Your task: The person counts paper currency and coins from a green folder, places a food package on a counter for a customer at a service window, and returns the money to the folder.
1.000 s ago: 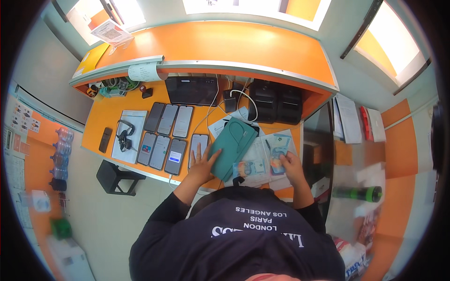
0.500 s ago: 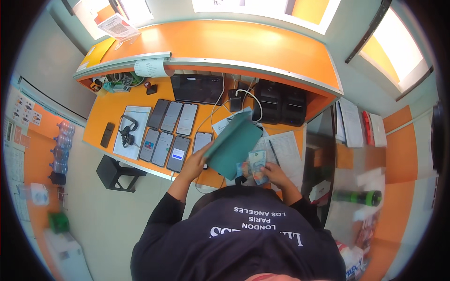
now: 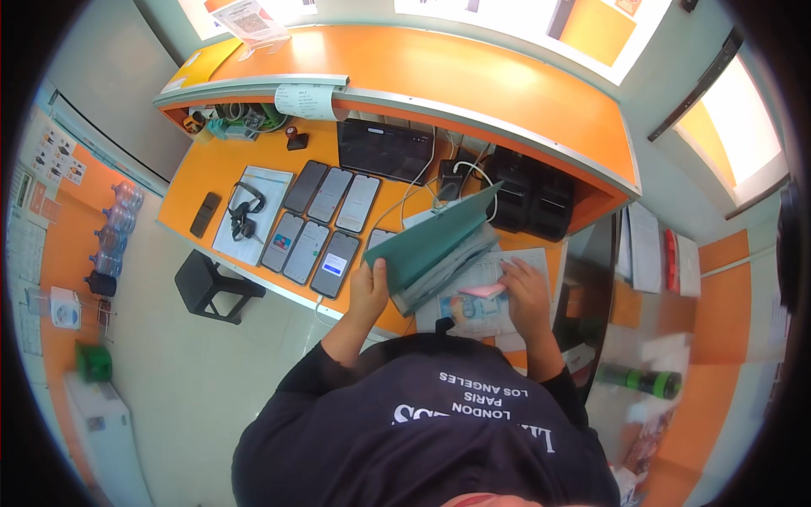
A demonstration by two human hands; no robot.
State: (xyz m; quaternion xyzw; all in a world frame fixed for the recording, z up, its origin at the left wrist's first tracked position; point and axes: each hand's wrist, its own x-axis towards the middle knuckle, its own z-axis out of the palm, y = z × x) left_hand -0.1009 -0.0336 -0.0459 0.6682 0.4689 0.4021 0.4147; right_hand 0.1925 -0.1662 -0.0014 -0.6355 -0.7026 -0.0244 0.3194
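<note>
- Green folder (image 3: 431,241) sits tilted open on the orange desk (image 3: 203,182), its cover lifted over a stack of papers (image 3: 486,275); it lies just right of the phones and in front of the black tablet (image 3: 384,150)
- my left hand (image 3: 369,291) is clamped on the folder's lower left edge, thumb up on the cover, holding it raised
- my right hand (image 3: 525,291) rests on the papers beside the folder, fingers curled and close together over a small pink slip (image 3: 481,291); whether they pinch it I cannot tell
- a banknote (image 3: 465,308) lies on the papers between my two hands, near the desk's front edge
- six phones (image 3: 325,224) lie in two rows to the left of the folder; a headset (image 3: 245,211) rests on a white sheet further left
- a black stool (image 3: 207,283) stands on the floor below the desk
</note>
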